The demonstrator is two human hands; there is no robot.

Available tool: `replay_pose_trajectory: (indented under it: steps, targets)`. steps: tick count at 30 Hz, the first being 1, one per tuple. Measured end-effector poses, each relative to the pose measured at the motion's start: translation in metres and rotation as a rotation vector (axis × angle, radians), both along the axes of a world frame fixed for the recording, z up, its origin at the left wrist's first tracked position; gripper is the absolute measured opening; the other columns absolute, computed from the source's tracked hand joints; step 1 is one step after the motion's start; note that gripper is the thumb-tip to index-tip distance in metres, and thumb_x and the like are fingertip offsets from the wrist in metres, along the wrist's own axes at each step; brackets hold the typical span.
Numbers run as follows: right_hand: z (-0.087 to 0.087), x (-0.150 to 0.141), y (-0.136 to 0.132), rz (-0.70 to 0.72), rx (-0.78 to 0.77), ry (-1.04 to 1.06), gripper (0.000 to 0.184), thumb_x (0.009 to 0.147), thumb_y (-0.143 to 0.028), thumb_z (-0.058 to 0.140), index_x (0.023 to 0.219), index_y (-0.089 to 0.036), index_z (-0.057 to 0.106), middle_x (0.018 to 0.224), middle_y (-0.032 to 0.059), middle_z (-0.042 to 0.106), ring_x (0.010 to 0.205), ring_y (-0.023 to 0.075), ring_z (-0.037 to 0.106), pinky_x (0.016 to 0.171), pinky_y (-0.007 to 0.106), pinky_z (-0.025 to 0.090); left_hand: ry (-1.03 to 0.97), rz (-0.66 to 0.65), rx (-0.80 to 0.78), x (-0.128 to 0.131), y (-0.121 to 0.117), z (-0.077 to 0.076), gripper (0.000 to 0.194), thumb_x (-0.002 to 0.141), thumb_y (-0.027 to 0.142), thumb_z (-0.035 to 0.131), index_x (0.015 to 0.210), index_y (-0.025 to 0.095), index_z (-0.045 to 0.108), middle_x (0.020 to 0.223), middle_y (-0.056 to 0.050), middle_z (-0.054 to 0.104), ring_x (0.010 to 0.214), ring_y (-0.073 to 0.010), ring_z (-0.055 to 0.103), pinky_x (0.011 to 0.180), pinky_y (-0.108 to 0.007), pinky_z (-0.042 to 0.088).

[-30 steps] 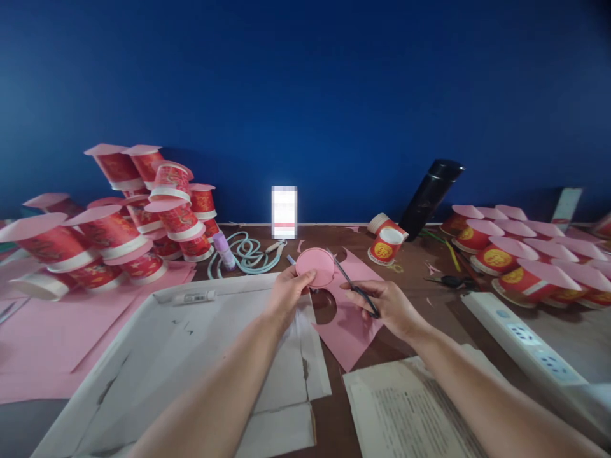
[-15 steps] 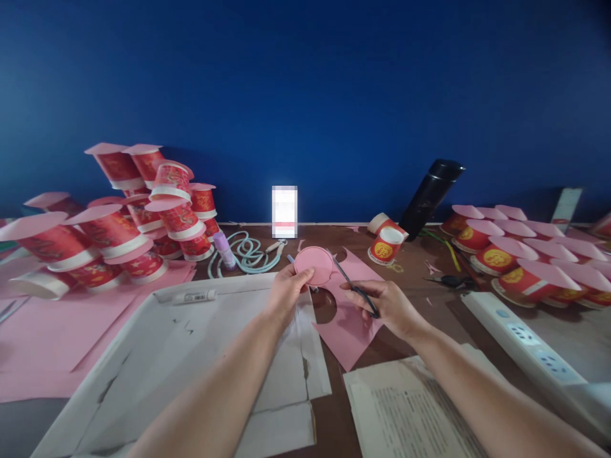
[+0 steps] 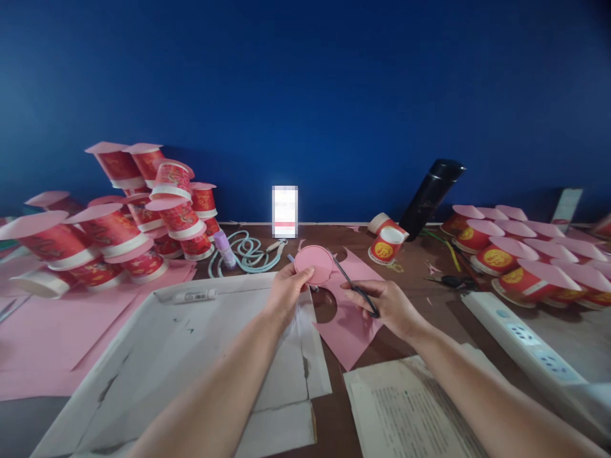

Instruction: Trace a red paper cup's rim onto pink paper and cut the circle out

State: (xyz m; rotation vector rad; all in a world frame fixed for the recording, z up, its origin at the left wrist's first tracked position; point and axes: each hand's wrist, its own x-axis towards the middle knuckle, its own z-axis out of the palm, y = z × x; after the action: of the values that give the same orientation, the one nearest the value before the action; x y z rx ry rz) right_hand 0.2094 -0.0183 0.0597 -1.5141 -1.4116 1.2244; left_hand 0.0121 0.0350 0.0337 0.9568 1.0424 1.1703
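My left hand [image 3: 287,286] is closed on a round pink paper disc [image 3: 315,262], thumb on top at its lower left edge. In my closed right hand [image 3: 382,302] is a pair of scissors [image 3: 356,286] with dark handles. The narrow blades point up and left, with their tips at the right edge of the disc. Beneath both lies a pink sheet [image 3: 351,337] with rounded cut-outs along its edge. The fingers under the disc are hidden.
Red paper cups with pink paper tops are stacked at left [image 3: 112,232] and grouped at right [image 3: 529,280]. White cardboard [image 3: 229,324], a power strip [image 3: 520,337], a printed booklet [image 3: 405,407], a glue stick [image 3: 224,250] and a black flask [image 3: 432,197] lie around.
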Motion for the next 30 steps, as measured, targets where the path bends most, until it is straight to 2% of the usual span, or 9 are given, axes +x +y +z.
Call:
replay_pose_trajectory:
  steps: [18,30]
  targets:
    - [-0.0011,0.0002,-0.0011,-0.007,0.012,-0.010,0.054,0.068,-0.056,0.075,0.101,-0.012,0.075,0.059,-0.0010,0.058,0.047,0.0082,0.048,0.047,0.024,0.043,-0.002,0.012,0.009,-0.0004,-0.0016,0.0027,0.026,0.067,0.039,0.075,0.077,0.016,0.066,0.068,0.000,0.060,0.058,-0.0090,0.044,0.060,-0.025,0.034]
    - [-0.0023,-0.0013,0.0004,-0.031,-0.010,0.023,0.058,0.064,-0.057,0.076,0.100,-0.011,0.075,0.057,-0.0018,0.056,0.046,0.0079,0.047,0.045,0.024,0.042,0.015,0.012,0.027,-0.0011,0.0010,-0.0025,0.027,0.068,0.040,0.074,0.078,0.016,0.067,0.067,0.000,0.060,0.058,-0.0095,0.045,0.060,-0.025,0.034]
